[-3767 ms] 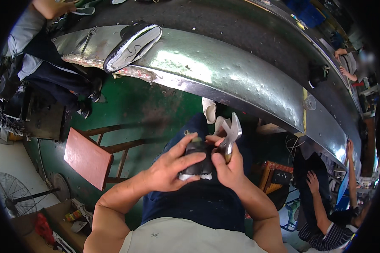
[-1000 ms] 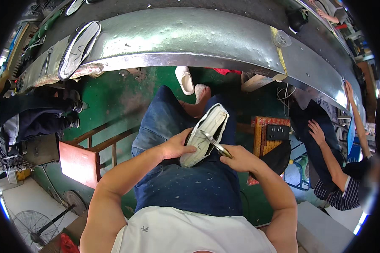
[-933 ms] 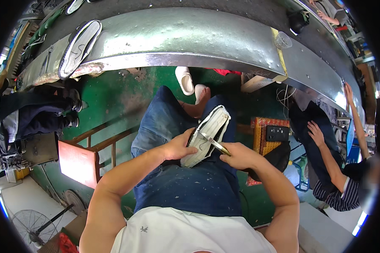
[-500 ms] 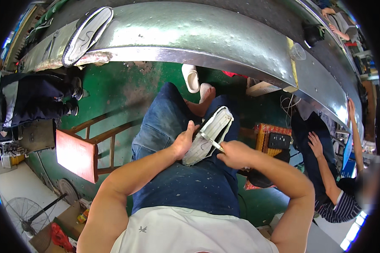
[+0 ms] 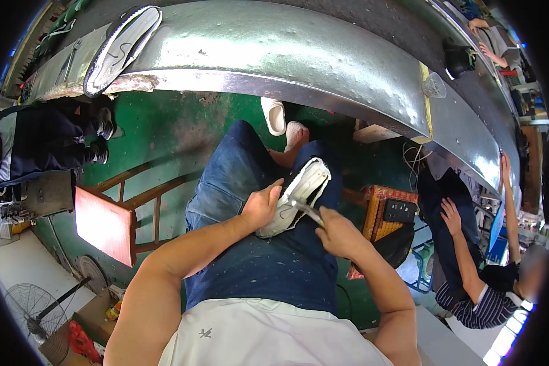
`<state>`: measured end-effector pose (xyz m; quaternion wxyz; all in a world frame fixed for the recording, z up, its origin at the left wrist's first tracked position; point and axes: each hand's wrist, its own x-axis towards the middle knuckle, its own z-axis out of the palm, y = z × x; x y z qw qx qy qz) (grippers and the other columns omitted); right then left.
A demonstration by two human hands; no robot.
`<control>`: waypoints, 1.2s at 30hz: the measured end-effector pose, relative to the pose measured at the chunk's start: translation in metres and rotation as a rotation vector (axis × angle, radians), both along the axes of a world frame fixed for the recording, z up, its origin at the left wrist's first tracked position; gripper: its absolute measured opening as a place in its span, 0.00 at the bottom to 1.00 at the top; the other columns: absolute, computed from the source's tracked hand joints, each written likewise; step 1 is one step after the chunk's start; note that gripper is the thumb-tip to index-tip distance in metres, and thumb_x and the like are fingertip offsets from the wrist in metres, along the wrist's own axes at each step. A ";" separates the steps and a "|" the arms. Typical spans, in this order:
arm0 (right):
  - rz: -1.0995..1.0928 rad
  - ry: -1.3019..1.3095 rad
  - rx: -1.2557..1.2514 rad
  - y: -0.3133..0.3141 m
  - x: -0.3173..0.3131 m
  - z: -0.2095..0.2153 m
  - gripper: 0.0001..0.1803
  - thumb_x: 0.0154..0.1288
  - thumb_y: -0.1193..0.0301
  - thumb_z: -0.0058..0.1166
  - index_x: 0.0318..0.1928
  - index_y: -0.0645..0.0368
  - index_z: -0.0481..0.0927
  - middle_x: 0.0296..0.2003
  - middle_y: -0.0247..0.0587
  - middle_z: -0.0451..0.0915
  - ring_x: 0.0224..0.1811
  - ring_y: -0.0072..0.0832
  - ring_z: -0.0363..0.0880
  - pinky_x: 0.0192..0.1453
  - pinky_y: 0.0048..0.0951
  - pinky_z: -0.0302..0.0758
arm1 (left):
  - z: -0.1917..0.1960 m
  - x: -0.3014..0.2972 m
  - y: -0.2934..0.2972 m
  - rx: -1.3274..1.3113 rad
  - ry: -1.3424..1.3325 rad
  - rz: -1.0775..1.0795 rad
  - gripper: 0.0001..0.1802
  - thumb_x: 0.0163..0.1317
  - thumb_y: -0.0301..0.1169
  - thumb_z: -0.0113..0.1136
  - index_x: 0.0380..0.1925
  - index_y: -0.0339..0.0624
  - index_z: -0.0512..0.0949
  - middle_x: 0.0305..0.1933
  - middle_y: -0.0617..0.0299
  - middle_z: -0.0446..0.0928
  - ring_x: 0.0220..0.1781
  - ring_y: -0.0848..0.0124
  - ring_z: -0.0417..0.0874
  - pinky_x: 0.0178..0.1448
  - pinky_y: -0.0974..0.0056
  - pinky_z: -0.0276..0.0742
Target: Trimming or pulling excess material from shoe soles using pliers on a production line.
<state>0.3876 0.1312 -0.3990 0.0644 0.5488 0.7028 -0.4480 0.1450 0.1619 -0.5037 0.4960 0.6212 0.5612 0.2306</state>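
On my lap lies a shoe point(image 5: 313, 180) with its whitish underside turned up and a dark edge showing along one side. My left hand point(image 5: 261, 204) grips it at its left side, thumb raised, the fingers mostly hidden behind it. A small hammer point(image 5: 307, 210) is in my closed right hand point(image 5: 340, 233), its metal head against or just above the middle of the underside. I cannot tell whether it touches.
A metal-topped bench point(image 5: 274, 49) curves across in front, bearing a similar shoe point(image 5: 119, 55) and a clear cup point(image 5: 434, 85). A wooden stool point(image 5: 105, 224) stands left, a woven seat point(image 5: 378, 226) with a black case right. A person point(image 5: 470, 262) sits at the right.
The shoe has shifted slightly down and left in the picture. My right forearm has swung inward, with the hammer head still at the shoe's middle. The whole view has shifted a little.
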 end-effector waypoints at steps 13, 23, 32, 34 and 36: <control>-0.270 -0.030 0.224 -0.016 0.023 -0.047 0.13 0.70 0.68 0.57 0.49 0.63 0.77 0.41 0.59 0.83 0.46 0.58 0.82 0.50 0.53 0.78 | 0.011 -0.003 0.015 0.249 0.176 -0.516 0.30 0.79 0.41 0.45 0.78 0.58 0.57 0.80 0.42 0.55 0.55 0.43 0.84 0.59 0.51 0.84; -0.399 0.210 0.153 0.017 0.032 -0.029 0.16 0.76 0.62 0.50 0.46 0.64 0.78 0.36 0.62 0.83 0.44 0.61 0.82 0.49 0.50 0.77 | 0.035 0.009 0.031 0.097 0.320 -0.677 0.32 0.78 0.45 0.45 0.79 0.70 0.54 0.77 0.32 0.58 0.52 0.39 0.85 0.60 0.48 0.83; -0.292 0.063 0.290 0.012 0.018 -0.050 0.22 0.79 0.55 0.44 0.51 0.64 0.76 0.42 0.63 0.83 0.46 0.62 0.81 0.50 0.55 0.76 | 0.056 0.006 0.036 0.100 0.422 -0.824 0.35 0.76 0.51 0.49 0.80 0.69 0.52 0.79 0.33 0.53 0.55 0.36 0.83 0.62 0.49 0.81; -0.259 -0.038 0.158 0.015 0.016 -0.043 0.22 0.79 0.54 0.44 0.50 0.63 0.76 0.41 0.62 0.83 0.46 0.61 0.81 0.50 0.55 0.76 | 0.046 -0.004 0.022 0.078 0.293 -0.695 0.36 0.75 0.50 0.50 0.80 0.63 0.53 0.77 0.34 0.57 0.58 0.36 0.82 0.65 0.49 0.79; -0.256 -0.028 0.141 0.016 0.018 -0.034 0.22 0.79 0.54 0.44 0.50 0.63 0.76 0.41 0.62 0.83 0.45 0.61 0.82 0.50 0.55 0.76 | 0.031 -0.012 0.005 0.054 0.167 -0.570 0.37 0.75 0.50 0.52 0.79 0.57 0.54 0.76 0.34 0.61 0.60 0.36 0.81 0.67 0.50 0.77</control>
